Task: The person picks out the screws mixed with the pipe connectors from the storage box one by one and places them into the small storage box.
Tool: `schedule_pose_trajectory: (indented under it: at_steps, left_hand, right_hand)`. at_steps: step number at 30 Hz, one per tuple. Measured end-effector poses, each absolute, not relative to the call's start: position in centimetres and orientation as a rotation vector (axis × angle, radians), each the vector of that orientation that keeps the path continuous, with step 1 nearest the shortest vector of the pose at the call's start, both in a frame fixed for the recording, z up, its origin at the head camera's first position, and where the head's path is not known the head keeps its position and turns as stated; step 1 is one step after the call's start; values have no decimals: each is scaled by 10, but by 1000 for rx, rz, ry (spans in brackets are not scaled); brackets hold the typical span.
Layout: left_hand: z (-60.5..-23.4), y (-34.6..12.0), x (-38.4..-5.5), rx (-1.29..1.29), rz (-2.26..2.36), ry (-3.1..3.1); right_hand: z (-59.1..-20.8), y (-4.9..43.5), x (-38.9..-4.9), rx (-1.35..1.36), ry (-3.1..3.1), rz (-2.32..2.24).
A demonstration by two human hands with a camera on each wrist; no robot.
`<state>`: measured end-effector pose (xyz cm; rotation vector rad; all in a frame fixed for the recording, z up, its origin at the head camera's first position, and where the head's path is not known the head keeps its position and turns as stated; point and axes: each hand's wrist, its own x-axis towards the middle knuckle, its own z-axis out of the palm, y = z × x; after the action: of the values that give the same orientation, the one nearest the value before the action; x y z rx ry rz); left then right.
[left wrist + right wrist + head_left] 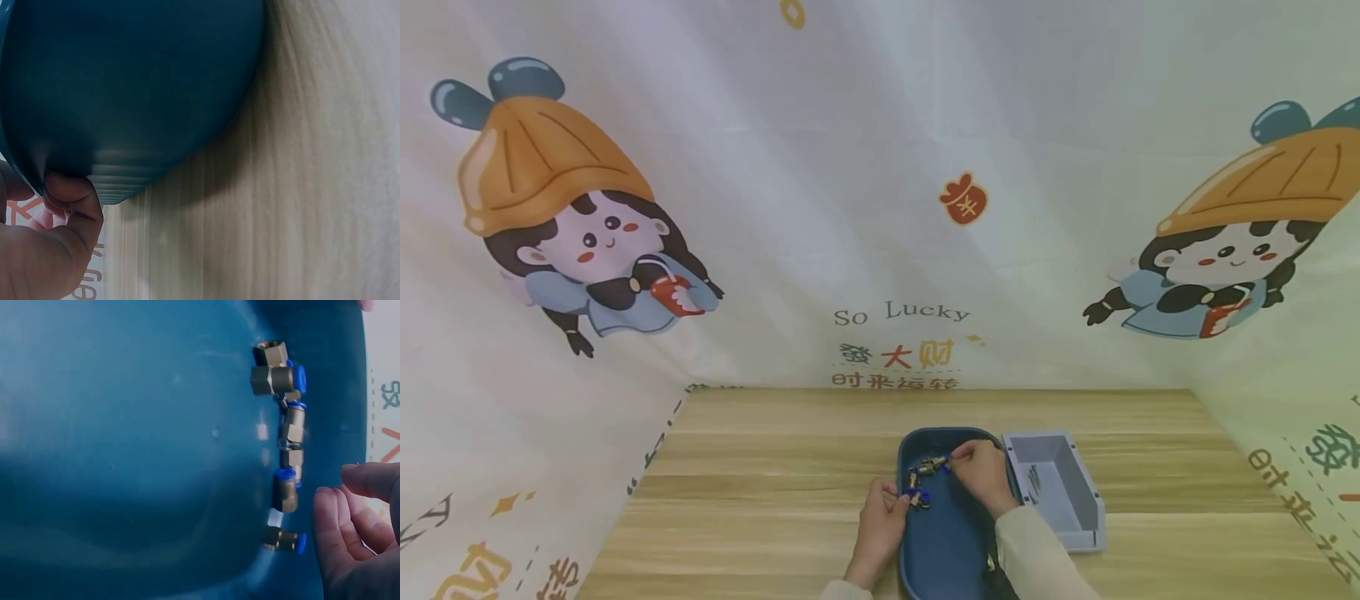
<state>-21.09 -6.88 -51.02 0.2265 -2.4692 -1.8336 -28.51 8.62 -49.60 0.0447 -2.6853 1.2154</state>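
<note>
Brass push-in fittings with blue collars (932, 467) lie in a loose row along one end of a dark blue tray (951, 550). My left hand (880, 521) grips the tray's left rim; in the left wrist view its fingers (72, 190) curl at the rim against the outer wall. At the tray's far end, my right hand (983, 475) hovers close to the fittings. The right wrist view shows its thumb and fingers (331, 528) loosely bent, with nothing visible between them. Several fittings (287, 431) lie beside those fingertips, apart from them.
A grey open-fronted bin (1063, 492) stands against the tray's right side, with a few thin metal pieces (1034, 482) inside. Both sit on a wood-grain table (760, 500). Printed cloth walls (880, 208) enclose the table at the back and sides.
</note>
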Motion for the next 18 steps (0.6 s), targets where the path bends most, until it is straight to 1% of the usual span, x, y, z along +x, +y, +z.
schedule_pose_trajectory:
  at_steps: [18]
  left_hand:
    - [-512,-71,-210,190,-1823,-2461]
  right_hand:
    - [-523,67,-287,74,-2692,1163]
